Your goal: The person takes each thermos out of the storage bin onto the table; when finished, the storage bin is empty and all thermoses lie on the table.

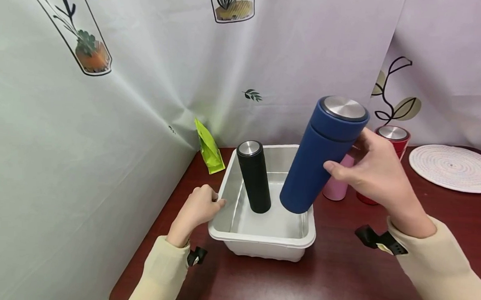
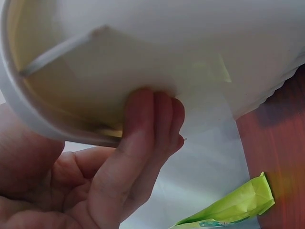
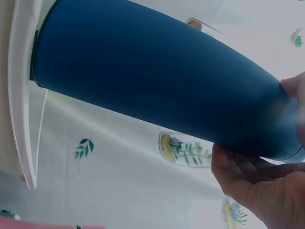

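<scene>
My right hand point(image 1: 371, 172) grips a blue thermos flask point(image 1: 319, 161) near its silver-topped lid. The flask tilts, its base over the right side of a white plastic basin point(image 1: 260, 240). In the right wrist view the blue flask point(image 3: 157, 71) fills the upper part, with the thumb and fingers around its lid end. A black thermos flask point(image 1: 256, 180) stands inside the basin, on the left. My left hand point(image 1: 198, 209) holds the basin's left rim, fingers curled over the edge; the left wrist view shows those fingers point(image 2: 138, 124) against the basin wall.
A green pouch point(image 1: 209, 146) stands behind the basin at left. Right of the basin are a pink flask point(image 1: 336, 184) and a red flask point(image 1: 393, 134), both partly hidden by my right hand. A round white woven mat point(image 1: 456, 168) lies at far right on the dark red table point(image 1: 339, 282).
</scene>
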Motion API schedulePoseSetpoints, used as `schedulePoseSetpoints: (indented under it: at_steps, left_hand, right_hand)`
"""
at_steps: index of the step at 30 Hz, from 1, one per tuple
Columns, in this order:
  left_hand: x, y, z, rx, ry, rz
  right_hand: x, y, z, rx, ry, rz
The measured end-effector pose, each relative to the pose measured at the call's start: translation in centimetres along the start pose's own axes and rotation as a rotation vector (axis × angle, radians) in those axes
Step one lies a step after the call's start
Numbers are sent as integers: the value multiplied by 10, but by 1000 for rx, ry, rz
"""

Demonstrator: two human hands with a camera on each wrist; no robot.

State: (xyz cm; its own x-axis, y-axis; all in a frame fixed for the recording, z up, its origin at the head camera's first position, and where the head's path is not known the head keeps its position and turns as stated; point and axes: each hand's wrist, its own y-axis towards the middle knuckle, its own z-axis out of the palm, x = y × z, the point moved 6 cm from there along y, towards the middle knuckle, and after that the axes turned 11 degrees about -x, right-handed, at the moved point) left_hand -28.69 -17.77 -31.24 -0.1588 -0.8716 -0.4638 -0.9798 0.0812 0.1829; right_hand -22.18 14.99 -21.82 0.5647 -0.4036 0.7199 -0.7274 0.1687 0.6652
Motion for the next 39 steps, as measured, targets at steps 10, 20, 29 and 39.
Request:
schedulePoseSetpoints:
  at_steps: [10, 20, 29, 39]
  left_hand:
    - [1, 0, 1, -1, 1, -6]
    - [1, 0, 0, -5, -2, -1]
    - [0, -1, -1, 0, -14, 1]
    - [0, 0, -1, 3, -13, 2]
  right_hand:
    - [-12, -2, -32, -63, -59, -14]
    - [-23, -5, -61, -126, -150, 32]
    - [-51, -13, -75, -75, -352, 109]
    - [-92, -34, -97, -41, -533, 161]
